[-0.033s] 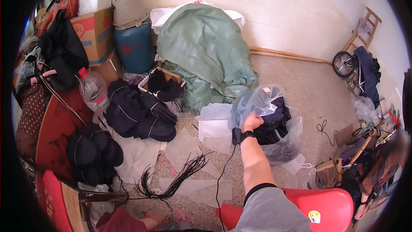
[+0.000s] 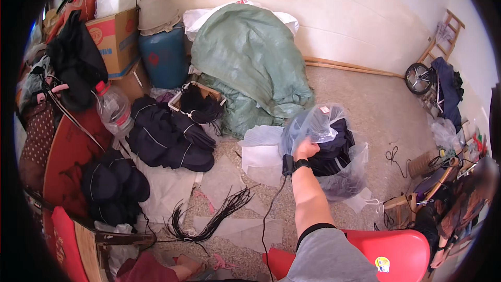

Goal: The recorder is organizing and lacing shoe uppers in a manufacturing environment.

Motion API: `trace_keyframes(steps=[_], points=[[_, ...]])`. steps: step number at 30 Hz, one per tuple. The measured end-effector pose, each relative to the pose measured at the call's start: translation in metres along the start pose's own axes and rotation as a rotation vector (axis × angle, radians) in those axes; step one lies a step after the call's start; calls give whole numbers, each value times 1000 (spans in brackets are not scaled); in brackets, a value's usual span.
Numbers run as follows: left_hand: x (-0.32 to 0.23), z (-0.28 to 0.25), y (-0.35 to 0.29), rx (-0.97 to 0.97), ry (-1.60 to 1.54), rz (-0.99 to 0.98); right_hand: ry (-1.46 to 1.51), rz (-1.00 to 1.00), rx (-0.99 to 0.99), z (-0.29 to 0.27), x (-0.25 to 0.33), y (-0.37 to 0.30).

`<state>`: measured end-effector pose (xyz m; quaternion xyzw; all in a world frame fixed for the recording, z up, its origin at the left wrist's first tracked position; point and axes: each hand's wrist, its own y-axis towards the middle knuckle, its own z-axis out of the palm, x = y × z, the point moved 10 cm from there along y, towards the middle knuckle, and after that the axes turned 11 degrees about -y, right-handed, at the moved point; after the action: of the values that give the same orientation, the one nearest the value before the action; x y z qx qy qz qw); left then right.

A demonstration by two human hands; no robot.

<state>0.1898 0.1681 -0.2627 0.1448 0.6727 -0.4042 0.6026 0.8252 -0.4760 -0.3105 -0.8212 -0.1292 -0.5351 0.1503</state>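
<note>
Clear plastic bag (image 2: 342, 185) sits on the floor (image 2: 360, 96) just right of the frame's centre, stuffed with dark cloth (image 2: 339, 146). Person's right hand (image 2: 307, 149) is on its left side, fingers (image 2: 314, 148) curled in, looks like a fistful of film, though the exact pinch is hidden. Left hand isn't visible, so can't tell there.

Handling-wise, I'd guess the film's thin, floppy and a bit slippery, might stretch or tear if yanked. Cloth should be soft, nothing fragile, probably moderate weight packed together. Best hold is bunched plastic, imo, with support underneath for any lifting.
</note>
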Motion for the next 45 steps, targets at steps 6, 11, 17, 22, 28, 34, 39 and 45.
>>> trace_keyframes(steps=[6, 11, 17, 22, 28, 34, 39, 45], points=[[-11, -3, -22, -46, -19, -12, 104, 290, 521, 67, -21, -14], [4, 3, -52, -98, -96, -25, -191, 100, 708, 74, 6, 42], [0, 14, -76, -120, -136, -45, -102, 92, 573, 33, -3, 8], [-22, 39, -61, -33, -144, -55, -172, 27, 579, -31, -17, -9], [-58, 60, -59, 57, -143, -46, 169, 117, 748, -92, -9, -24], [-100, 63, -80, 75, -151, -9, 402, 373, 918, -170, 53, -146], [-141, 32, -127, -14, -154, 42, 442, 408, 1219, -207, 75, -262], [-155, 42, -182, 71, -359, 181, -4, 255, 1904, -266, 94, -457]])
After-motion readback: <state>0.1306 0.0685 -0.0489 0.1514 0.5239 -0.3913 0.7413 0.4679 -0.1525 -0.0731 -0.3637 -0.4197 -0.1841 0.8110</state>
